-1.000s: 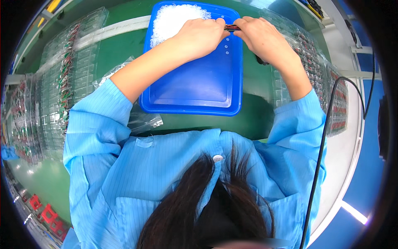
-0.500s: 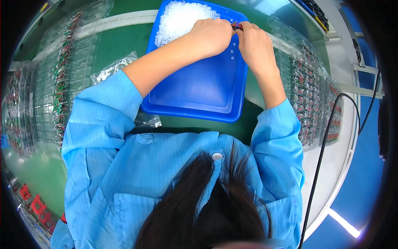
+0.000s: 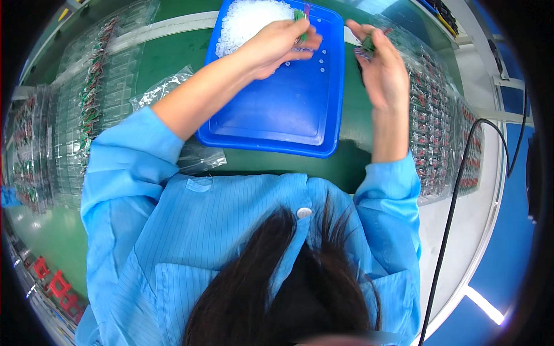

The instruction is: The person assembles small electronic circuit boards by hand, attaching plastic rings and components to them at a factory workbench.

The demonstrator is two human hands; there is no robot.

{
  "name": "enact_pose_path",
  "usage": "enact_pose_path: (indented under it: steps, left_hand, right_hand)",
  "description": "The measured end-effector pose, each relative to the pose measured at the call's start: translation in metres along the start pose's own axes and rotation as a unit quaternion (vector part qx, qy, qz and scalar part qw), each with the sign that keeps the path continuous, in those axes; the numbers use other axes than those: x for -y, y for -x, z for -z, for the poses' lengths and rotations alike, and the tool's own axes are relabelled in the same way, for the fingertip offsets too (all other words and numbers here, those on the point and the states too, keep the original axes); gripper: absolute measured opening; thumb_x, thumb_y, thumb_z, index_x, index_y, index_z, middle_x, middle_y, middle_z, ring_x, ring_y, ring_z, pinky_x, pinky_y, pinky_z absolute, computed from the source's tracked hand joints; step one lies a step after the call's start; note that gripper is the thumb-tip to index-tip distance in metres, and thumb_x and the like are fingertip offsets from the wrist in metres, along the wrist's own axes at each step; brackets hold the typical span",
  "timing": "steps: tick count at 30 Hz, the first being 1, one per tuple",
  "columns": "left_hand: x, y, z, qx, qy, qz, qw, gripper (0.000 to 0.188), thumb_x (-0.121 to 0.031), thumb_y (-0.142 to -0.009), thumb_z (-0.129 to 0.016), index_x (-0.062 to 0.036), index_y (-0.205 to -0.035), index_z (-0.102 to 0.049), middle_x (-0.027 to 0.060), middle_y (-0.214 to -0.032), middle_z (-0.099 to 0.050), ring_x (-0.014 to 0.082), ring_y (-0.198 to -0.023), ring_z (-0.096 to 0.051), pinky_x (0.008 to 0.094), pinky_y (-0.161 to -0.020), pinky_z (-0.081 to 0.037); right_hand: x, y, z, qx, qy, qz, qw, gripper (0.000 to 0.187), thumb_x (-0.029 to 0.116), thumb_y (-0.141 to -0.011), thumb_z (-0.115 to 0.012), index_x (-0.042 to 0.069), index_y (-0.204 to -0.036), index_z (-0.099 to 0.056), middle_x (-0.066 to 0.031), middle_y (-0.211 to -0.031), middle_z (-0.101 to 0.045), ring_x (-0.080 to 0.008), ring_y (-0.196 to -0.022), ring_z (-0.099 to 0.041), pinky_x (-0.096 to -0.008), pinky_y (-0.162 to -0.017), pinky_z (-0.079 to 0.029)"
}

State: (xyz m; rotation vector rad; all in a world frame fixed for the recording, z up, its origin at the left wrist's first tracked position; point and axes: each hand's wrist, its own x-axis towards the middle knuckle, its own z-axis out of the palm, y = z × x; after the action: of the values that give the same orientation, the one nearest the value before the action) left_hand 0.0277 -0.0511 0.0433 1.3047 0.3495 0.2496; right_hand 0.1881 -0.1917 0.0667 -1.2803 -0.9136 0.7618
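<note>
My left hand (image 3: 277, 46) hovers over a blue plastic tray (image 3: 288, 109) and pinches a small green circuit board (image 3: 300, 17) between its fingertips. A heap of small white translucent parts (image 3: 248, 20) fills the tray's far left corner, and several loose ones lie near my fingers. My right hand (image 3: 381, 69) is off the tray's right edge, closed on another small green board (image 3: 367, 43), above clear blister trays of boards (image 3: 438, 115).
Clear blister trays holding green and red boards (image 3: 86, 104) cover the left side of the green bench. An empty clear plastic bag (image 3: 173, 92) lies by the tray's left edge. A black cable (image 3: 456, 190) runs down the right. Red parts (image 3: 55, 282) sit at lower left.
My hands were together over the tray's far edge. They have come apart: the right hand moved right off the tray with a board, the left stayed over the tray.
</note>
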Motion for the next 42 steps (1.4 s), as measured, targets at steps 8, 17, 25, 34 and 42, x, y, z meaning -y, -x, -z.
enact_pose_path:
  steps: [8, 17, 25, 34, 42]
  left_hand:
    - [0.027, -0.043, -0.025, -0.01, 0.298, -0.026, 0.954, 0.033, -0.025, -0.109, -0.043, 0.0022, -0.123, -0.053, 0.0165, -0.12, -0.059, 0.0294, -0.105, -0.066, 0.0466, -0.098, -0.055]
    - [-0.013, -0.062, 0.024, 0.257, 0.059, 0.051, 0.963, 0.022, -0.025, -0.105, -0.054, -0.0039, -0.108, -0.062, 0.0041, -0.093, -0.063, 0.0115, -0.078, -0.059, 0.0229, -0.07, -0.052]
    - [0.024, -0.103, 0.033, -0.017, -0.709, -0.296, 0.639, 0.016, -0.012, -0.095, -0.05, -0.0006, -0.103, -0.058, 0.0196, -0.096, -0.06, 0.0356, -0.083, -0.061, 0.0452, -0.072, -0.051]
    - [0.019, -0.064, 0.025, 0.019, -0.679, -0.376, 0.63, 0.041, -0.023, -0.09, -0.062, 0.001, -0.123, -0.056, 0.0173, -0.113, -0.059, 0.0343, -0.112, -0.054, 0.0447, -0.1, -0.04]
    - [0.042, -0.033, -0.015, 0.048, -0.604, -0.335, 0.721, 0.01, -0.011, -0.086, -0.065, -0.0035, -0.085, -0.071, 0.013, -0.088, -0.066, 0.0295, -0.087, -0.068, 0.0395, -0.076, -0.058]
  right_hand:
    - [-0.031, -0.014, -0.039, -0.149, -0.182, -0.072, 0.969, 0.016, 0.016, -0.098, -0.064, 0.004, -0.105, -0.071, -0.0071, -0.093, -0.071, -0.0181, -0.087, -0.067, -0.0304, -0.076, -0.053]
    - [-0.044, -0.017, -0.008, -0.081, -0.137, -0.069, 0.985, 0.029, 0.02, -0.099, -0.066, 0.003, -0.122, -0.061, -0.0017, -0.098, -0.066, -0.0094, -0.088, -0.063, -0.0227, -0.076, -0.049]
    - [-0.073, -0.03, 0.045, -0.269, 0.014, 0.049, 0.962, 0.035, 0.013, -0.094, -0.07, -0.002, -0.124, -0.062, -0.0046, -0.11, -0.066, -0.0097, -0.096, -0.061, -0.0228, -0.082, -0.046]
    - [-0.085, -0.029, 0.046, -0.229, 0.082, 0.094, 0.965, 0.017, 0.004, -0.093, -0.068, -0.001, -0.11, -0.069, -0.0022, -0.099, -0.068, -0.0086, -0.089, -0.062, -0.0223, -0.081, -0.048]
    - [-0.094, -0.021, 0.042, -0.196, 0.155, 0.067, 0.966, 0.009, 0.003, -0.091, -0.07, 0.0, -0.099, -0.071, 0.0014, -0.09, -0.068, -0.0048, -0.08, -0.06, -0.0209, -0.075, -0.047]
